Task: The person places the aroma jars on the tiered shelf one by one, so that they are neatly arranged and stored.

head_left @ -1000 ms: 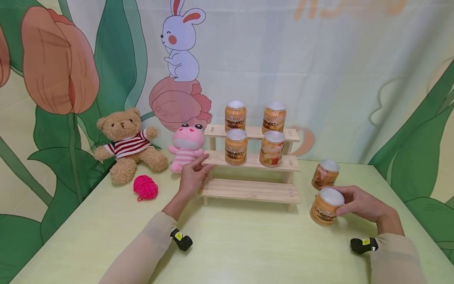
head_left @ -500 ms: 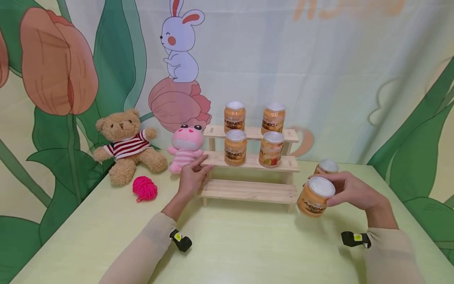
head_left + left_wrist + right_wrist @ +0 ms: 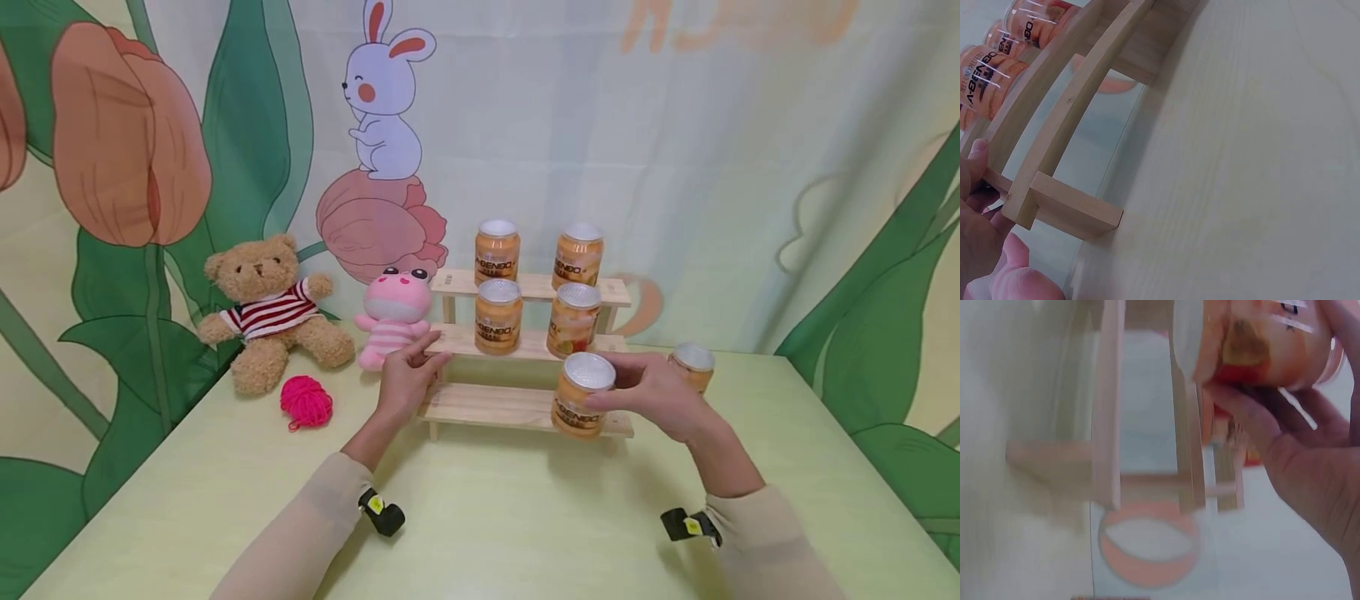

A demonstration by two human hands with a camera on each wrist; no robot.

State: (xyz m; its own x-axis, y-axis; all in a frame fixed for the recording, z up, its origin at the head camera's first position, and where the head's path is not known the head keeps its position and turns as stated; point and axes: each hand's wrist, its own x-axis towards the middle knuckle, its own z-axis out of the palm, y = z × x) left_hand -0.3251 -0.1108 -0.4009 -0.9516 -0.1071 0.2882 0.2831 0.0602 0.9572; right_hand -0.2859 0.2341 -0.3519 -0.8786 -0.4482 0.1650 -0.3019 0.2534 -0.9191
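A three-tier wooden display shelf (image 3: pixel 487 404) stands on the table. My left hand (image 3: pixel 405 379) grips its left end; in the left wrist view, thumb and fingers (image 3: pixel 979 231) close around the wood. My right hand (image 3: pixel 656 396) holds an orange food can (image 3: pixel 576 410) with a silvery lid by its side. In the head view that can overlaps the right part of the lowest tier, tilted a little. Two similar cans stand on the middle tier, one left (image 3: pixel 498 325) and one right (image 3: pixel 572 329). Another two, left (image 3: pixel 497 257) and right (image 3: pixel 577 260), occupy the top tier.
One more can (image 3: pixel 697 375) stands on the table behind my right hand. Left of the shelf sit a pink plush toy (image 3: pixel 393 312), a teddy bear (image 3: pixel 262 304) in a striped shirt and a ball of pink yarn (image 3: pixel 307 402). A printed curtain (image 3: pixel 697 192) hangs behind.
My right hand has lifted the can off the table at the right and carried it left to the front of the lowest tier. My left hand has stayed on the shelf.
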